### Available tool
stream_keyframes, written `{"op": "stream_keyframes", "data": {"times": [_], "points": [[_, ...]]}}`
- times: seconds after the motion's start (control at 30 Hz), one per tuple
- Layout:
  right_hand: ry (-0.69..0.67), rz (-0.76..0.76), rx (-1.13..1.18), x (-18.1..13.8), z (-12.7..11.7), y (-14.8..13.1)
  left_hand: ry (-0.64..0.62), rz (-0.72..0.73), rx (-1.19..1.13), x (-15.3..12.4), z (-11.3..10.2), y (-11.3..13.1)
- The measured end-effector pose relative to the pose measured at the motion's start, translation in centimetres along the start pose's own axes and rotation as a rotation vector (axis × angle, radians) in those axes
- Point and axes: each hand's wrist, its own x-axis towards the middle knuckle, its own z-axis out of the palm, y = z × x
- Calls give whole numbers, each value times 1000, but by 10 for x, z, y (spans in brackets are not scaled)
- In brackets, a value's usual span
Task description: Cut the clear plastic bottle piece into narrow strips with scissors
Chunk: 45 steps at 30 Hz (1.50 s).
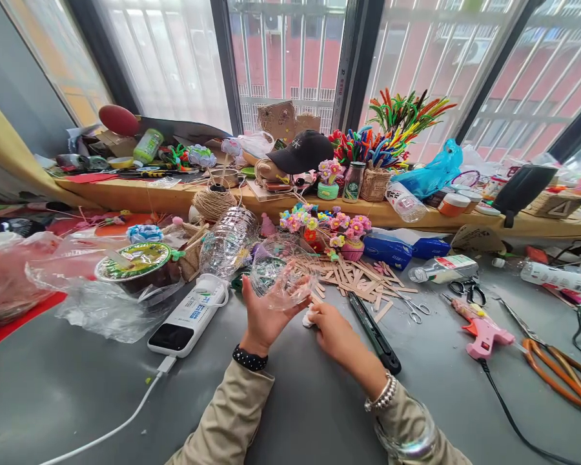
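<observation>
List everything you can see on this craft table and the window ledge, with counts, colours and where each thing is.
Cut plastic bottle piece: one, clear, held up at centre.
Plastic bottle: one, clear, lying left of centre.
Power bank: one, white, left of the hands, cable attached.
Wooden craft sticks: a pile, tan, behind the hands.
Glue gun: one, pink, on the right.
Scissors: one pair, orange handles, far right.
Cap: one, black, on the ledge.
Pipe cleaners: a bunch, many colours, on the ledge.
Twine ball: one, tan, by the ledge.
Left hand: holds the cut bottle piece.
Right hand: closed on something small and white.
</observation>
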Motion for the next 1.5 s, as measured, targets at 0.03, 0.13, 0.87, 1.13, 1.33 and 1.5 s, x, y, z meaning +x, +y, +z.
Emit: {"op": "stream_keyframes", "data": {"times": [0.03,0.13,0.87,1.13,1.33,1.5], "points": [[-7,15,4,0,-7,2,-22,-12,13,-1,1,-1],[47,94,30,0,-40,10,-69,-37,26,0,2,-4],[-14,-306,-56,-11,-77,-29,-181,-103,219,0,-8,-22],[-145,-254,-144,-11,-81,-40,-190,-114,268,-1,-5,-23],[-205,-183,-157,-9,-76,-36,-116,-151,244,1,-3,-25],[-109,-133,-143,-7,-73,-33,-126,-107,301,3,-4,-26]]}}
